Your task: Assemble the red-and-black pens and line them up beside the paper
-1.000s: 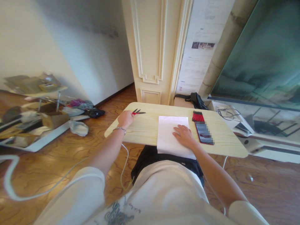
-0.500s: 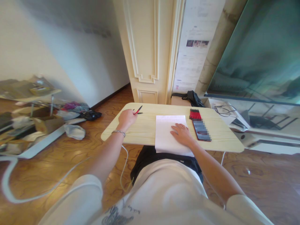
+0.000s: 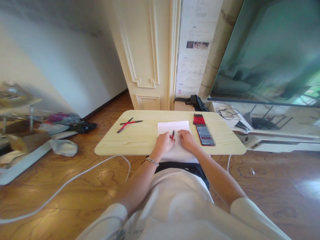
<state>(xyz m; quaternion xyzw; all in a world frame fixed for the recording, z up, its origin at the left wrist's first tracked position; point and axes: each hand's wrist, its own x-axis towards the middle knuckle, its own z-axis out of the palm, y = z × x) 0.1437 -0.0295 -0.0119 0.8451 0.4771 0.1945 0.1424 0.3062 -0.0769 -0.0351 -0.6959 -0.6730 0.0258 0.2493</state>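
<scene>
My left hand [image 3: 164,144], a chain bracelet at its wrist, is closed around a red pen with a black end [image 3: 173,134] over the white paper [image 3: 172,126]. Most of the pen's length is hidden by the fingers. My right hand [image 3: 187,140] lies on the right part of the same sheet, fingers stretched toward the left hand. Two red-and-black pens [image 3: 129,122] lie crossed on the left side of the table. Right of the paper, several red pens with black ends [image 3: 199,119] form a neat row above a phone [image 3: 205,135].
The light wooden table [image 3: 112,143] has rounded corners, and the paper hangs over its near edge. A black bag [image 3: 197,102] sits behind it. A white cable [image 3: 75,176] runs across the floor at left, near plastic bags [image 3: 63,147].
My left hand has moved right from the table's left side onto the paper with a pen in it. Two crossed pens now show where it was. My right hand stays on the paper.
</scene>
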